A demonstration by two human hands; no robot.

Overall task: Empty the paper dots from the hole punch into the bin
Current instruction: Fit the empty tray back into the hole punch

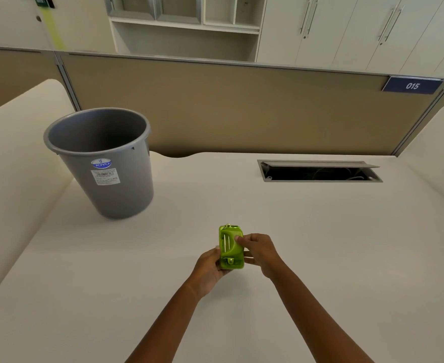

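Observation:
A small green hole punch is held above the white desk, near its front middle, with its underside turned toward me. My left hand grips its lower left side. My right hand holds its right side, with the thumb pressed on the green base cover. A grey plastic bin with a blue sticker stands upright on the desk, to the far left of the punch and well apart from it. Its mouth is open. I see no paper dots.
The white desk stretches wide around my hands. An open cable hatch lies in it at the back right. A tan partition with a blue "015" plate rises behind, with cabinets beyond.

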